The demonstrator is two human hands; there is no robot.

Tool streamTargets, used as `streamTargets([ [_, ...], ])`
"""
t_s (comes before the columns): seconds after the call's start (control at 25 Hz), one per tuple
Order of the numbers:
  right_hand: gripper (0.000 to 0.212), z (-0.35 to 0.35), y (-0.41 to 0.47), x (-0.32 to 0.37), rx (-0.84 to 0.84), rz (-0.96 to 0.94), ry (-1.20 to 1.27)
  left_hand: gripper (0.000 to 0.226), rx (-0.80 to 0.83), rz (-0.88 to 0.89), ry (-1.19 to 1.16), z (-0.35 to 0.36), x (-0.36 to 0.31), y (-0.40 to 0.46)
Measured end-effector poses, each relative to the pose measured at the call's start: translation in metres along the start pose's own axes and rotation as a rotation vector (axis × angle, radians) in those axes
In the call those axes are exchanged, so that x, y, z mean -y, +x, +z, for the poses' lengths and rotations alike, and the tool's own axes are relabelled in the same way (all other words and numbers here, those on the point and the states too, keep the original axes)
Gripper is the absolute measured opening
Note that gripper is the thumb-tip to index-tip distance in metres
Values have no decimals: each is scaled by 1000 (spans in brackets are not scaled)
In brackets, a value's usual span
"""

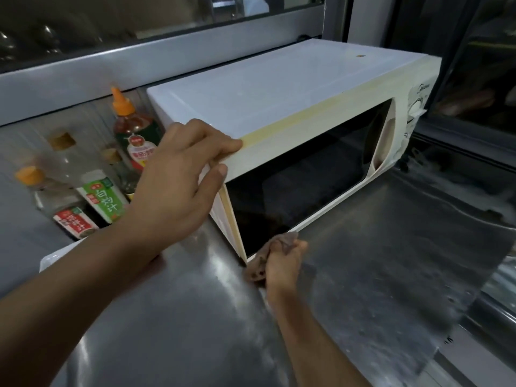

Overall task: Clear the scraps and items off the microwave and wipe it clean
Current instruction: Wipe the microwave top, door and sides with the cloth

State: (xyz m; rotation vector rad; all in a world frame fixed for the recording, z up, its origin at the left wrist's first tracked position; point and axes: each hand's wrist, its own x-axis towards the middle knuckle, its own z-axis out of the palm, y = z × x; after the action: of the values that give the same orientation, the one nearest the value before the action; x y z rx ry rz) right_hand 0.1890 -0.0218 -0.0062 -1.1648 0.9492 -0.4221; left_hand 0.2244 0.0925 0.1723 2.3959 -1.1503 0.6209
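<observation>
Countertop (377, 261) of brushed stainless steel fills the lower frame, its sheen dull and smeared with pale streaks to the right of the gripping hands. Behind it runs a grey metal window frame (156, 60) with dark glass above, reflections too blurred to read.

White microwave (279, 99) sits on the steel, angled away to the right, door closed, dark window facing the person. Its top panel shows bare and white, with one small yellowish speck (360, 55) near the far edge; a yellowed band runs along the top front edge. Control panel sits at the far right end, well away from both hands.

Left hand (181, 174) grips the near upper corner of the microwave, fingers curled over the top edge, thumb pressed on the front face just below.

Right hand (282, 263) is closed around a bunched brown cloth (268, 256), held against the lower near corner of the door where it meets the counter, directly below the left hand's hold.

Condiment bottles (92, 191) stand clustered left of the left hand, beside the microwave's side wall: an orange-capped red sauce bottle (131, 127), a green-labelled bottle (103, 199) and a red-labelled bottle (74, 222). A white edge (53, 258) shows under the left forearm; its identity cannot be told.
</observation>
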Motion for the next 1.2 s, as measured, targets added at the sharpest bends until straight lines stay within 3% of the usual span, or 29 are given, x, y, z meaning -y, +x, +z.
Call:
streamTargets([
  [0.2,19,17,-37,-28,89,12,-175,39,64,26,-70,-9,7,0],
  [0.36,10,9,-45,-24,159,17,-77,42,99,46,-93,-13,11,3],
  [0.64,43,5,-64,-27,44,-599,-299,38,84,62,-135,-21,17,2],
  [0.84,37,5,-45,-30,15,-778,-560,37,64,-19,-210,-17,23,2],
  [1.08,31,15,-66,5,6,-888,-391,31,75,-40,-232,-20,21,9],
  [1.2,31,27,-75,46,-75,-987,-284,43,114,-70,-229,-25,19,10],
])
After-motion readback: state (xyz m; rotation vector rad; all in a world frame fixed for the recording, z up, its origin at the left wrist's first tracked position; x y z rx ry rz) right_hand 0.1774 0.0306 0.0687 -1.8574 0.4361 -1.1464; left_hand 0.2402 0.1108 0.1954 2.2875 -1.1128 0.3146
